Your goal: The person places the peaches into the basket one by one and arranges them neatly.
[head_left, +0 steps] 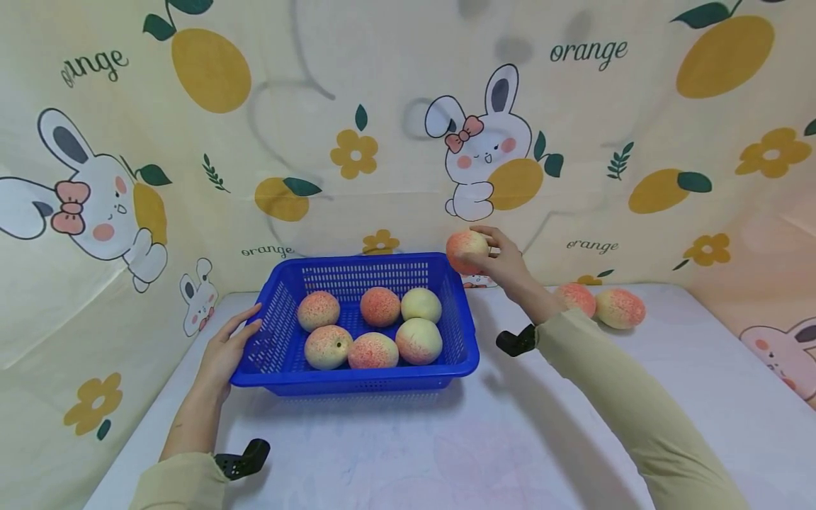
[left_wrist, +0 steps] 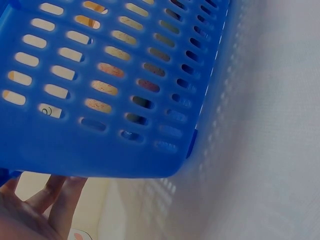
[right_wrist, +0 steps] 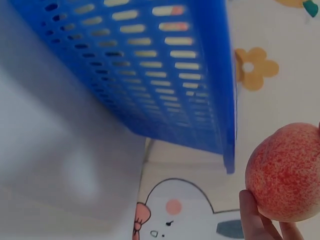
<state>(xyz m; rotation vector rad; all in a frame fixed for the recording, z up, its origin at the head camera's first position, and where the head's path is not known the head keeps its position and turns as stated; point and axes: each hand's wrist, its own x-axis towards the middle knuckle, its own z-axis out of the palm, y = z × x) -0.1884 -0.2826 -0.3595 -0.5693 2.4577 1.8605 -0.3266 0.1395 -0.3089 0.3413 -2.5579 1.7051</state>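
A blue plastic basket (head_left: 363,386) with slotted walls stands on the table and holds several peaches, some red-speckled and some pale. My left hand (head_left: 224,347) grips the basket's left rim; in the left wrist view its fingers (left_wrist: 65,202) show at the rim beside the slotted wall. My right hand (head_left: 503,265) holds a red-speckled peach (head_left: 464,249) between thumb and fingers, above the basket's back right corner. In the right wrist view that peach (right_wrist: 287,172) sits against the fingertips, apart from the basket wall (right_wrist: 165,75).
Two more peaches (head_left: 620,309) lie on the white table (head_left: 395,453) at the right, partly behind my right forearm. A cream cloth (head_left: 395,156) printed with rabbits and oranges hangs behind the table. Each wrist carries a black camera mount (head_left: 245,460).
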